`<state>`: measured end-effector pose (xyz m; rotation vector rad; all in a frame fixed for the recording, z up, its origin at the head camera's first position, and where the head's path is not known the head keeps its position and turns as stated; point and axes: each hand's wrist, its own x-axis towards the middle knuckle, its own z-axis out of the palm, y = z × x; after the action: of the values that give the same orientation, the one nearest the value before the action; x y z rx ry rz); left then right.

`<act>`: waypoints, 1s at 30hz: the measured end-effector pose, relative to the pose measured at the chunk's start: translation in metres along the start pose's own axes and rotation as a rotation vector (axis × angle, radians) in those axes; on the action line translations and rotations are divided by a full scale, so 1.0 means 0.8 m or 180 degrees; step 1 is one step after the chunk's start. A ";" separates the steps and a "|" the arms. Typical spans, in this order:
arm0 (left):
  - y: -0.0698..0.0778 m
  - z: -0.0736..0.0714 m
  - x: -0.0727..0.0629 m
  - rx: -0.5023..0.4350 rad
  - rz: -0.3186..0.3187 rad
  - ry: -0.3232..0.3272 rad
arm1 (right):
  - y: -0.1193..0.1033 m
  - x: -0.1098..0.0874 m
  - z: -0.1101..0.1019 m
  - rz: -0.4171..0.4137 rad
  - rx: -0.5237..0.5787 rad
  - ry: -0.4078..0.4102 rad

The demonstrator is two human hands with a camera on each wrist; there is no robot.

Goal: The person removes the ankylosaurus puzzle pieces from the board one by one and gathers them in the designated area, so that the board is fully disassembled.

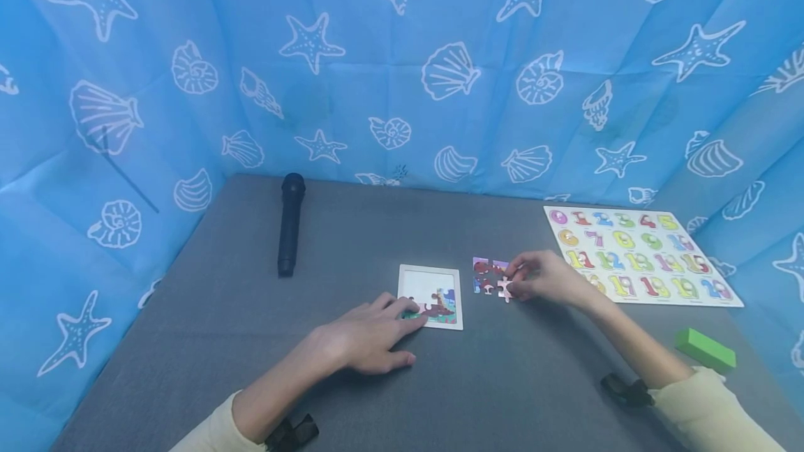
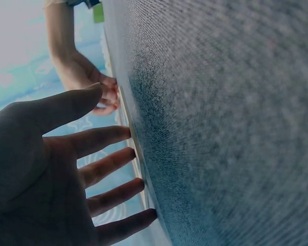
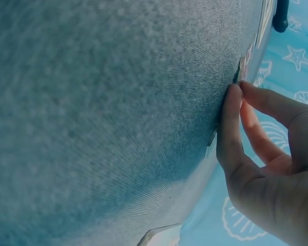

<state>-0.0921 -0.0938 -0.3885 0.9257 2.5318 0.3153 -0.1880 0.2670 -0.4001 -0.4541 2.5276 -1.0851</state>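
A small white-framed puzzle board lies on the table, with several joined pieces along its lower and right parts. My left hand rests its fingertips at the board's lower-left side, fingers spread and fairly straight in the left wrist view. To the right of the board, several loose puzzle pieces lie close together. Thumb and index finger of my right hand pinch a pinkish puzzle piece at the right of that group. In the right wrist view, a thin piece shows edge-on at the fingertips.
A black microphone lies at the back left of the grey table. At the right is a number puzzle board, partly behind my right arm, and a green block sits nearer. A blue seashell-patterned curtain hangs behind.
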 end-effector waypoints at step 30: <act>0.000 -0.002 -0.002 -0.0057 0.0030 -0.0013 | -0.001 -0.001 0.000 -0.0062 -0.0308 0.0054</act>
<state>-0.0923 -0.0950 -0.3866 0.9307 2.5175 0.3381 -0.1873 0.2669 -0.3990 -0.4984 2.6043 -0.9807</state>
